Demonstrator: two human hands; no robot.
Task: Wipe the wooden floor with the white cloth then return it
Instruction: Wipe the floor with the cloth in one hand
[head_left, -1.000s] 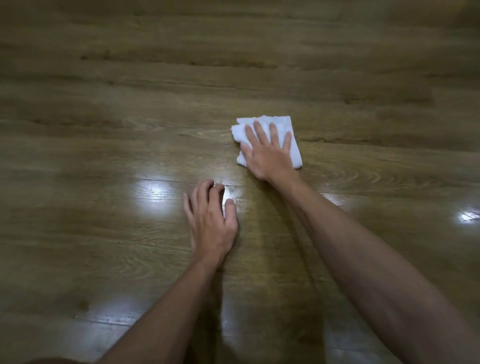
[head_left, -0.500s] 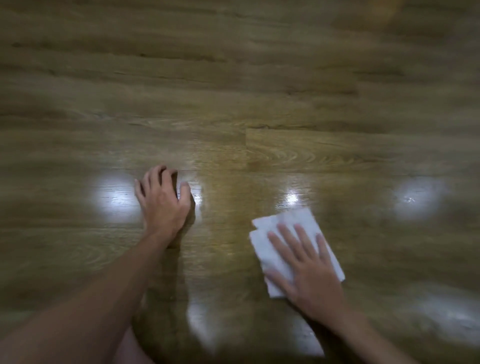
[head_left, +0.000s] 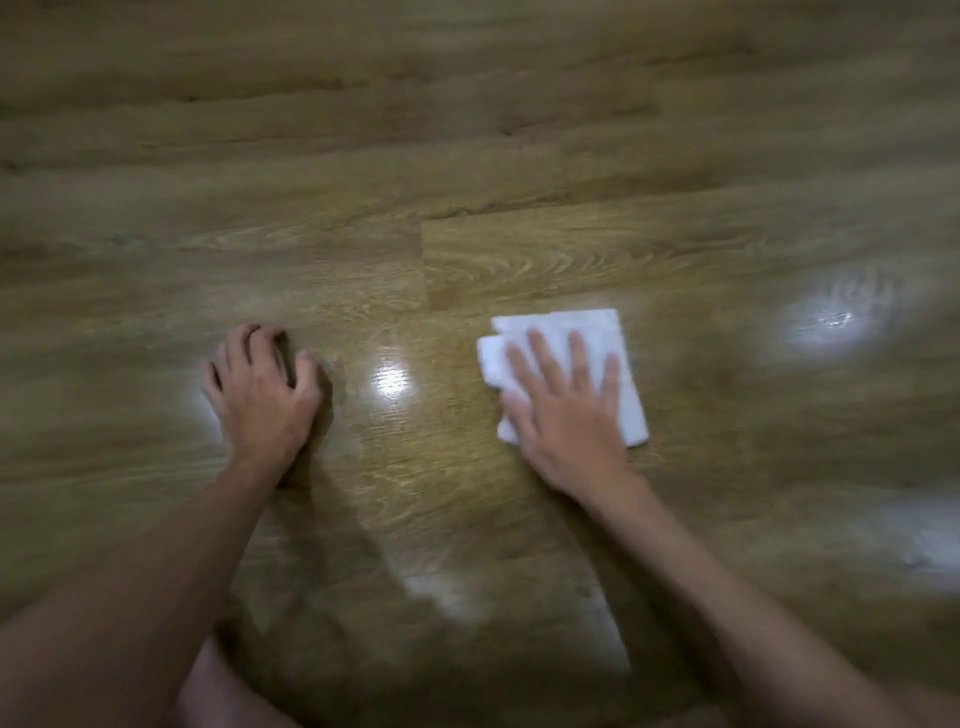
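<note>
A folded white cloth (head_left: 618, 358) lies flat on the glossy wooden floor (head_left: 467, 156), right of centre. My right hand (head_left: 566, 415) presses down on it with the fingers spread, covering its lower left part. My left hand (head_left: 265, 389) rests on the bare floor to the left, fingers curled under, holding nothing. The frame is blurred by motion.
Brown wood-grain planks fill the whole view, with bright light reflections at the centre (head_left: 389, 379) and at the right (head_left: 831, 322). A bit of my leg (head_left: 223, 691) shows at the bottom edge.
My right hand slid the cloth from far ahead toward me, then pushed it forward and to the right again. My left hand stayed planted on the floor.
</note>
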